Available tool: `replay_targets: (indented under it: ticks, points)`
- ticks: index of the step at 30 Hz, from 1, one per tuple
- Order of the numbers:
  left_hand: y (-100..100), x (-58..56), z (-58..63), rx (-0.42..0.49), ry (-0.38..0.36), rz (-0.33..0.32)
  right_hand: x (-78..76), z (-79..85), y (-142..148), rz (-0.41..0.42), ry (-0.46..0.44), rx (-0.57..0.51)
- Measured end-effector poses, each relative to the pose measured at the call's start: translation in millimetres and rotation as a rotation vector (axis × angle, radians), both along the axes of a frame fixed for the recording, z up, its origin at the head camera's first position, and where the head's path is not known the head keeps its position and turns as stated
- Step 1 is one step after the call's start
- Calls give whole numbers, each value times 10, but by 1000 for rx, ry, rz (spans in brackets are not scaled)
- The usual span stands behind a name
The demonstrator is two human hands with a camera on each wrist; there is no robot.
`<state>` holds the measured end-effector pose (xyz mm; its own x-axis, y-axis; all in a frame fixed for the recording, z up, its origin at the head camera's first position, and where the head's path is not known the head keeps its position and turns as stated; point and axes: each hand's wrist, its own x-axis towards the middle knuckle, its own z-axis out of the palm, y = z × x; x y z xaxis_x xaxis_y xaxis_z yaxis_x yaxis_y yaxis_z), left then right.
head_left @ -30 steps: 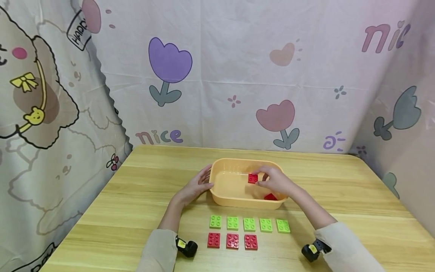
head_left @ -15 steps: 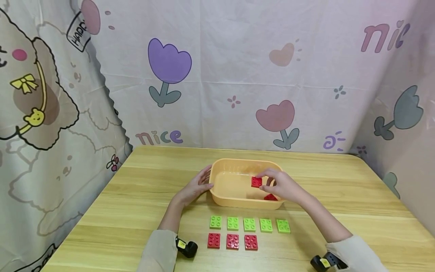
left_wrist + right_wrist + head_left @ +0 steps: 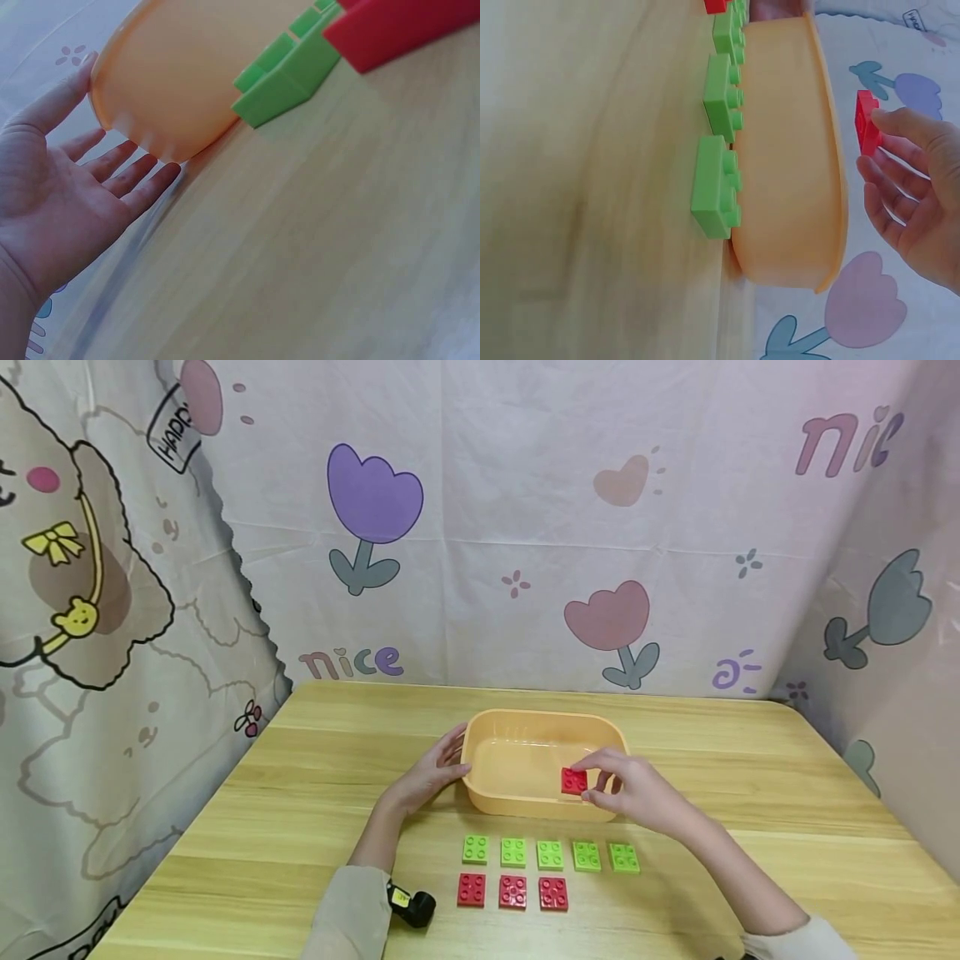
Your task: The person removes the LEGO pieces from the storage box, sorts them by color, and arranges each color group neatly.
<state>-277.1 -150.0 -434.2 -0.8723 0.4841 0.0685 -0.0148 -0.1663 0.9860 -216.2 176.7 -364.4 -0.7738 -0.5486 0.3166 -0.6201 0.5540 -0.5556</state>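
My right hand (image 3: 637, 789) pinches a red toy building brick (image 3: 573, 781) between thumb and fingers. In the head view the brick overlaps the near right part of a pale orange plastic bin (image 3: 517, 808); in the right wrist view the same red brick (image 3: 867, 122) is above the rim. At the bin's left end, my left hand (image 3: 429, 774) rests its fingers on the outside wall. The left wrist view has the left hand (image 3: 71, 187) with fairly straight fingers against the wall and its thumb at the rim.
In front of the bin stands a row of several green bricks (image 3: 550, 855) on the wooden table (image 3: 322, 827). Nearer to me lies a row of three red bricks (image 3: 513, 892). A printed curtain (image 3: 480, 485) hangs behind the table.
My right hand has brought its red brick toward me and slightly right, to the bin's near side. Another red brick inside the bin has dropped out of sight. My left hand stays put.
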Motion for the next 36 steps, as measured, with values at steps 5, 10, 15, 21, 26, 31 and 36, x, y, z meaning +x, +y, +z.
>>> replay_targets:
  ticks: [5,10,15,21,26,31,36]
  points:
    - [4,1,-3,6,-12,3,114,-30,46,12,14,-16]
    - [6,5,6,4,-5,-5,236,-40,81,12,29,-31]
    - [9,11,26,-10,-10,-1,354,-69,105,29,71,-34]
    - [13,20,45,0,-7,-14,482,-106,110,32,89,-41]
    - [9,23,43,6,-8,-18,576,-145,117,46,103,-55]
    - [9,18,44,6,-3,-20,657,-203,127,60,128,-66]
    - [7,15,37,-1,-3,-16,715,-258,131,56,103,-73]
